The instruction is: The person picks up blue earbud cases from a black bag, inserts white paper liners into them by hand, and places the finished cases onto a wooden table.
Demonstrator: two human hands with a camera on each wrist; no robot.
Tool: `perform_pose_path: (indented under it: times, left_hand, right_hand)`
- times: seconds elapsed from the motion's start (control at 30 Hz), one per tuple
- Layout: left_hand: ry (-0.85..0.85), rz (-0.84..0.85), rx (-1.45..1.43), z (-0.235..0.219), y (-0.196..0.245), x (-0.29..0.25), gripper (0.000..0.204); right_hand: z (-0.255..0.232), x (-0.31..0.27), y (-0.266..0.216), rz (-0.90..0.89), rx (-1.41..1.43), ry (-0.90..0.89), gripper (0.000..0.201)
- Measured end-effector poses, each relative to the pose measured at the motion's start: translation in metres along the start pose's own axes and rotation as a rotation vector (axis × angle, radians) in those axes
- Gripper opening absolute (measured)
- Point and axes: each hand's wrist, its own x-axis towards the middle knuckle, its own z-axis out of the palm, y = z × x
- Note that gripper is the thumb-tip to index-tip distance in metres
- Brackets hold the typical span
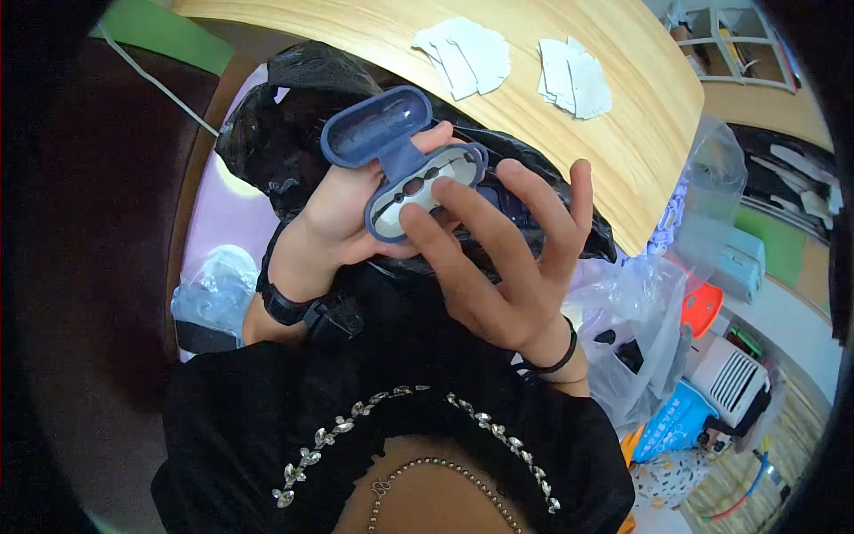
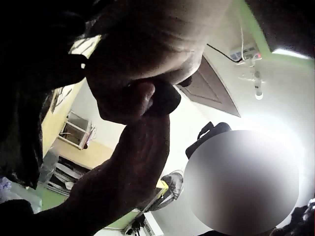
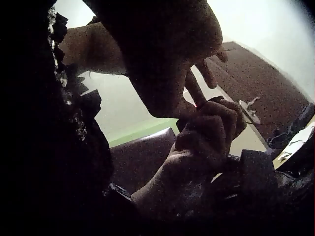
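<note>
An earbud charging case in a dark blue cover (image 1: 405, 160) lies in my left hand (image 1: 338, 209) in the head view, its lid flipped up. Thumb and fingers of that hand grip it from below and the side. Inside the case is a white tray (image 1: 389, 218) with dark slots. My right hand (image 1: 507, 276) reaches over from the right. Two of its fingertips touch the white tray, and the other fingers stand spread and raised. In the left wrist view the case (image 2: 165, 101) is a dark shape between both hands. The right wrist view is dim, with the case mostly hidden.
Beneath the hands lies a black plastic bag (image 1: 311, 76) at the edge of a wooden table (image 1: 623, 53). Two groups of white paper pieces (image 1: 471, 58) rest on the table. Clear plastic bags (image 1: 636, 311) are at the right, and a phone (image 1: 206, 336) is at the lower left.
</note>
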Motion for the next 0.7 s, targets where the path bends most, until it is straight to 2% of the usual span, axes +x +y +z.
perform_pose_path:
  times: [0.1,0.17,0.27,0.3,0.4,0.43,0.47,0.5,0.57,0.67,0.7]
  left_hand:
    - [-0.048,-0.014,-0.06,-0.009,0.0,-0.004,0.042]
    - [0.041,-0.033,-0.133,-0.012,-0.006,-0.001,0.044]
    - [0.109,0.239,0.092,0.008,-0.008,0.001,0.043]
    - [0.092,0.266,0.187,0.011,-0.005,-0.001,0.045]
    - [0.01,0.36,0.186,0.018,-0.003,-0.004,0.047]
    - [-0.067,0.333,0.145,0.014,-0.002,-0.004,0.047]
    - [-0.068,0.303,0.078,0.016,-0.002,-0.009,0.048]
    - [0.077,0.339,0.137,0.033,-0.003,-0.015,0.048]
    - [0.119,0.328,0.173,0.04,-0.003,-0.019,0.048]
    - [-0.112,0.256,0.136,0.016,0.0,-0.006,0.048]
    - [-0.143,0.282,0.15,0.012,-0.001,-0.005,0.048]
  right_hand:
    - [0.004,0.0,-0.004,0.045,-0.031,0.054,0.029]
    - [0.002,-0.001,-0.008,0.118,0.02,0.063,0.029]
    - [-0.002,0.002,-0.012,0.205,0.065,0.075,0.033]
    - [-0.006,0.004,-0.016,0.25,0.097,0.068,0.038]
    - [-0.015,0.013,-0.028,0.29,0.157,0.071,0.042]
    - [-0.016,0.016,-0.031,0.306,0.169,0.074,0.042]
    - [-0.015,0.018,-0.031,0.295,0.167,0.083,0.041]
    - [-0.014,0.021,-0.032,0.283,0.164,0.092,0.041]
    - [-0.012,0.023,-0.033,0.294,0.173,0.1,0.041]
    - [-0.011,0.025,-0.034,0.328,0.193,0.105,0.04]
    - [-0.01,0.025,-0.033,0.34,0.198,0.108,0.04]
